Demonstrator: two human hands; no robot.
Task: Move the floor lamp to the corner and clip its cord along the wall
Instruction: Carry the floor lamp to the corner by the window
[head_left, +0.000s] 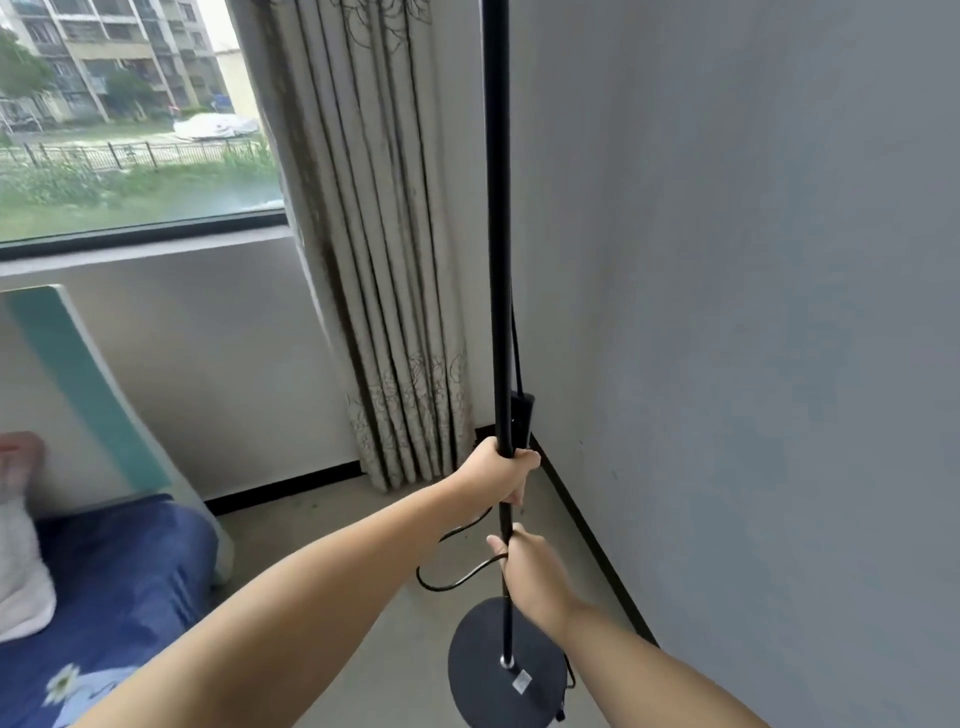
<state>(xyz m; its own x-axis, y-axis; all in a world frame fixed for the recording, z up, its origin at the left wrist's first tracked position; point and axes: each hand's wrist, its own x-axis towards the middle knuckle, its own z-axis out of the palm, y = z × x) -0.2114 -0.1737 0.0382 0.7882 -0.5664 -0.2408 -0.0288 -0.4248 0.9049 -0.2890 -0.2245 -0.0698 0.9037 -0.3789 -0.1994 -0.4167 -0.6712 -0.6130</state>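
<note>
Both hands, left hand (498, 475) and right hand (530, 571), gripped the thin black metal floor lamp pole (496, 260); the lamp stood short of the corner, and its black cord (457, 577) hung loose, unclipped.

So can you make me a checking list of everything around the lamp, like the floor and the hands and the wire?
Surface: grey floor, bare near the corner.
Job's things: black lamp pole upright; round base near the right wall; no clips seen.
Clutter: nothing seen on the floor.
Grippers: left hand wrapped around the pole; right hand grips it lower down.
Cables: black cord hangs loose in a loop beside the pole, not fixed to the wall.
Surroundings: curtain in the corner, window, blue bedding at left.
</note>
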